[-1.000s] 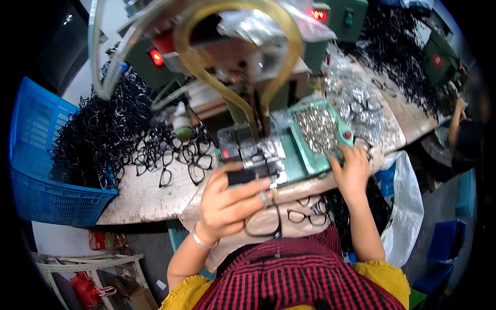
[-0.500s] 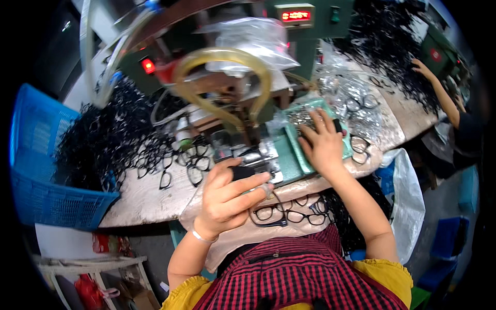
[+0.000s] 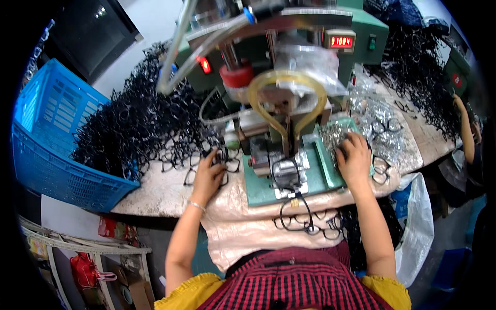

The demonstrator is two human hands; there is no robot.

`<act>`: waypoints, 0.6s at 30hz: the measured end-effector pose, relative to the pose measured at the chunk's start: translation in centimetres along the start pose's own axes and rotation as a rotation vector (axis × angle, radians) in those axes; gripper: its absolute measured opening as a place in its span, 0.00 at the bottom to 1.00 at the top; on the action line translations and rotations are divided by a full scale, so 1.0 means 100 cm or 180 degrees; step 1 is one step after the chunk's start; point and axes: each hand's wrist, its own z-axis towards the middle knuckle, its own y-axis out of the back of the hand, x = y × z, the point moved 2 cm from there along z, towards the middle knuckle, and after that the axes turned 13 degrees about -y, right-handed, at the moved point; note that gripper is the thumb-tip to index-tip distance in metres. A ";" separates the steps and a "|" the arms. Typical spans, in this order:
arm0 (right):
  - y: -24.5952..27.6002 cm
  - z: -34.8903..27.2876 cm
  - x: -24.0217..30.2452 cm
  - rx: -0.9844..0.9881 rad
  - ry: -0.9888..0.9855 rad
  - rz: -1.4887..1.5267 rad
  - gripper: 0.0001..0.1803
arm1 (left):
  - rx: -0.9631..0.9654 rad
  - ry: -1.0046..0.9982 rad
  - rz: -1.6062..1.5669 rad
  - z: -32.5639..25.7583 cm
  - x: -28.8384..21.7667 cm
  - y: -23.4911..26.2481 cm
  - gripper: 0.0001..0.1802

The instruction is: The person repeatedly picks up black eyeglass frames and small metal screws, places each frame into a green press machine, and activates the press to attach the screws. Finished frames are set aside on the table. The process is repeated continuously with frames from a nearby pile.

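My left hand (image 3: 206,180) reaches down over loose black eyeglass frames (image 3: 190,176) on the table, its fingers apart and the tips against a frame. At the green tray (image 3: 327,168) my right hand (image 3: 355,161) has its fingers curled down among small metal parts (image 3: 332,135); anything pinched there is hidden. Between my hands, one dark eyeglass frame (image 3: 296,216) sits at the metal fixture (image 3: 281,192) of a green bench machine (image 3: 258,191), one rim on the fixture and the other hanging over the front edge.
A heap of black frames (image 3: 139,119) rises at the left beside a blue plastic basket (image 3: 67,170). A yellowish tube loop (image 3: 287,75) hangs over the fixture. More frames lie on the cloth (image 3: 232,235) before me. Another person's arm (image 3: 466,137) is at far right, near clear plastic bags (image 3: 382,134).
My left hand has left the fixture and moved left to the loose frames. An eyeglass frame stays behind at the fixture. The right hand's fingers have curled in the tray. The view has shifted.
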 end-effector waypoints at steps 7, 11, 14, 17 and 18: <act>0.001 0.007 0.001 0.0182 -0.0202 0.0157 0.10 | -0.1754 0.1185 -0.0481 -0.030 0.065 0.073 0.12; -0.001 0.005 0.001 0.0060 -0.0010 -0.0078 0.08 | -0.1640 0.2656 -0.1624 -0.057 0.101 0.044 0.17; -0.003 0.006 0.000 0.0009 -0.0268 0.0107 0.04 | -0.1555 0.2988 -0.1509 -0.066 0.108 -0.003 0.17; -0.001 0.008 0.001 -0.0333 -0.0023 0.0499 0.03 | -0.1554 0.1911 -0.1234 -0.053 0.105 -0.006 0.17; 0.000 0.009 0.001 -0.0379 -0.0039 0.0603 0.03 | -0.1702 0.2061 -0.1679 -0.048 0.103 0.001 0.16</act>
